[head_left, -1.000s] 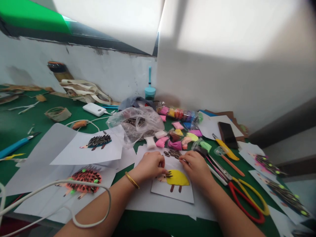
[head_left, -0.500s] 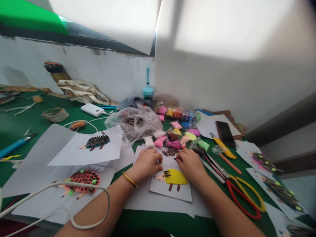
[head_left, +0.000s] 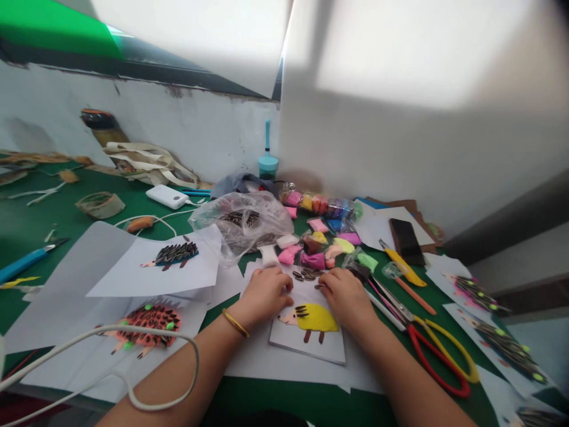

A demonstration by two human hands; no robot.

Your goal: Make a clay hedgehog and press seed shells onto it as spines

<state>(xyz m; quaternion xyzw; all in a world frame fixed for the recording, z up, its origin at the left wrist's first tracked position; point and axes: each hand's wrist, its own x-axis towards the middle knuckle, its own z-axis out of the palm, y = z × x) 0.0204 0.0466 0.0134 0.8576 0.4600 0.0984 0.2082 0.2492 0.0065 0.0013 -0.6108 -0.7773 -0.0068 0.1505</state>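
A white card [head_left: 306,353] carries a hedgehog with a yellow clay body [head_left: 322,320], a pale face and brown legs. Three or so striped sunflower seeds [head_left: 302,311] stick in the front of the yellow clay. My left hand [head_left: 267,292] rests at the card's upper left, fingers loosely curled, thumb apart, nothing visible in it. At the upper right, my right hand [head_left: 344,293] pinches a single sunflower seed [head_left: 319,287] between thumb and fingertips. Between the hands lies a small heap of loose seeds [head_left: 306,274].
Behind are a plastic bag of seeds [head_left: 240,219] and several clay packets [head_left: 313,259]. Scissors [head_left: 438,350], a yellow cutter [head_left: 404,267] and a phone [head_left: 406,240] lie right. Finished hedgehog pictures [head_left: 175,255] lie left. A white cable [head_left: 133,329] crosses in front.
My hands stay almost where they were. The seed in my right fingertips shows slightly more, and the view has shifted a little.
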